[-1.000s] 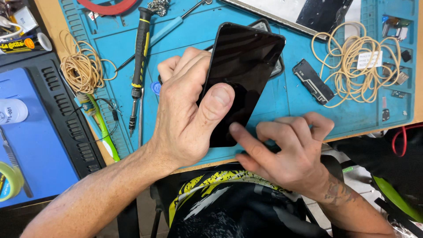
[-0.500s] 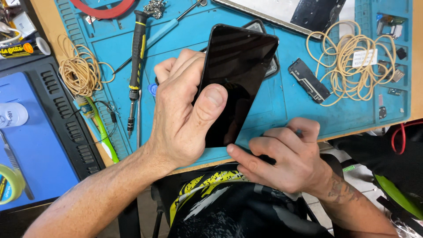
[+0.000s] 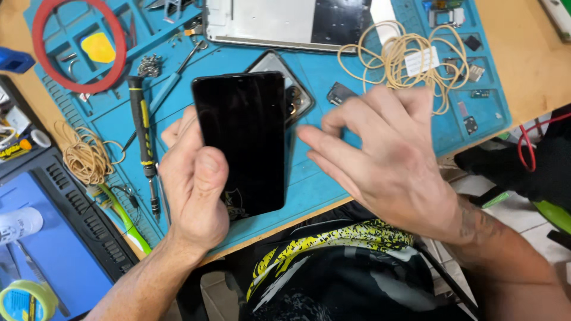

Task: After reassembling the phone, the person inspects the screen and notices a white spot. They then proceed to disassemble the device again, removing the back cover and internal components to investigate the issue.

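Head view: a cluttered repair bench is seen from above, with both hands over a blue work mat (image 3: 333,184).

Left hand: the left hand (image 3: 193,187) is closed around a black smartphone (image 3: 244,142), its thumb laid along the lower left of the glass and its fingers wrapped behind, so the dark screen is kept facing up and steady.

Phone position: the smartphone is held just above the mat near the front edge of the bench, upright in the picture, its top corner overlapping a second device (image 3: 294,95) that lies flat on the mat beneath it.

Right hand: the right hand (image 3: 386,160) is spread open and holds nothing; its fingers are apart and point toward the phone's right edge, close to it but clear of the glass.

Tools at left: a black screwdriver (image 3: 144,139) with a yellow band is laid along the mat beside the left hand, within easy reach.

Bands: a loose heap of tan rubber bands (image 3: 410,53) lies beyond the right hand, and a smaller bundle (image 3: 86,156) at the mat's left edge.

Far side: a metal-backed panel (image 3: 285,24) is parked at the top of the mat, and a red ring (image 3: 77,47) around a yellow pick (image 3: 98,47) sits at the upper left, away from the working spot.
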